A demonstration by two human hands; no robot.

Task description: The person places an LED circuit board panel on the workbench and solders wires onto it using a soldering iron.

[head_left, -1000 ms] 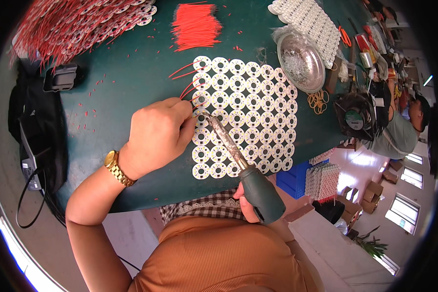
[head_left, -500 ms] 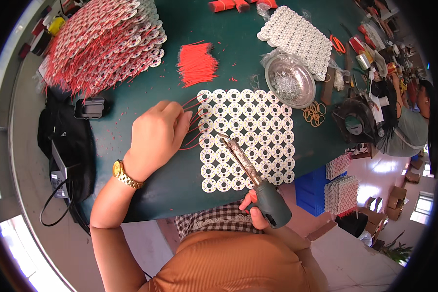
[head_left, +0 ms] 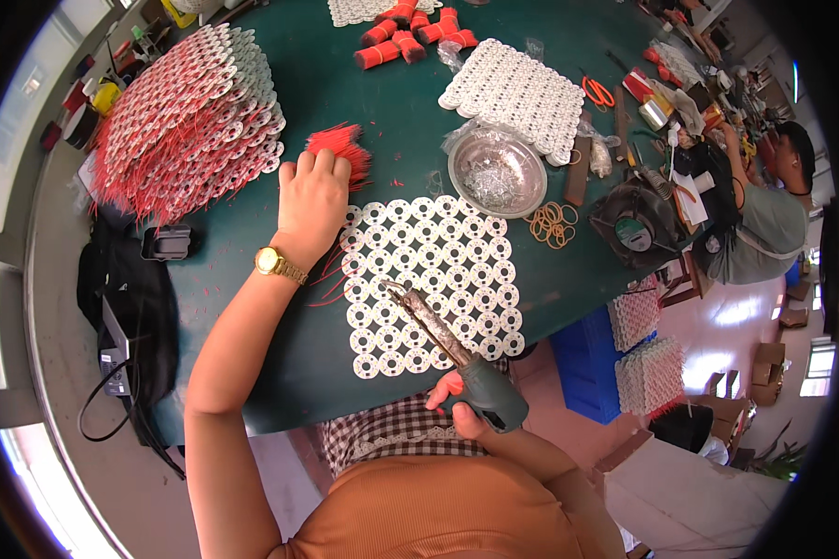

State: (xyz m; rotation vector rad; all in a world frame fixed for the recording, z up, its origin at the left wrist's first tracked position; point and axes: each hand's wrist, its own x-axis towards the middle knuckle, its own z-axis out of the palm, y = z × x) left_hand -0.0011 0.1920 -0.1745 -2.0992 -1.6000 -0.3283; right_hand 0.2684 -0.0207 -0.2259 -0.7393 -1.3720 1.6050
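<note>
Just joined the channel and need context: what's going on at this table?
A person's right hand grips a soldering iron, its tip over the left part of a sheet of round white boards. The left hand is at the pile of red wires; whether it pinches any is hidden. Some wires extend from the sheet's left edge. Wired boards are stacked farther left.

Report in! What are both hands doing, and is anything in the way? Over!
Left hand at red wires, grip unclear. Right hand holding soldering iron, tip over white discs. Bowl crowding discs' far right corner.
</note>
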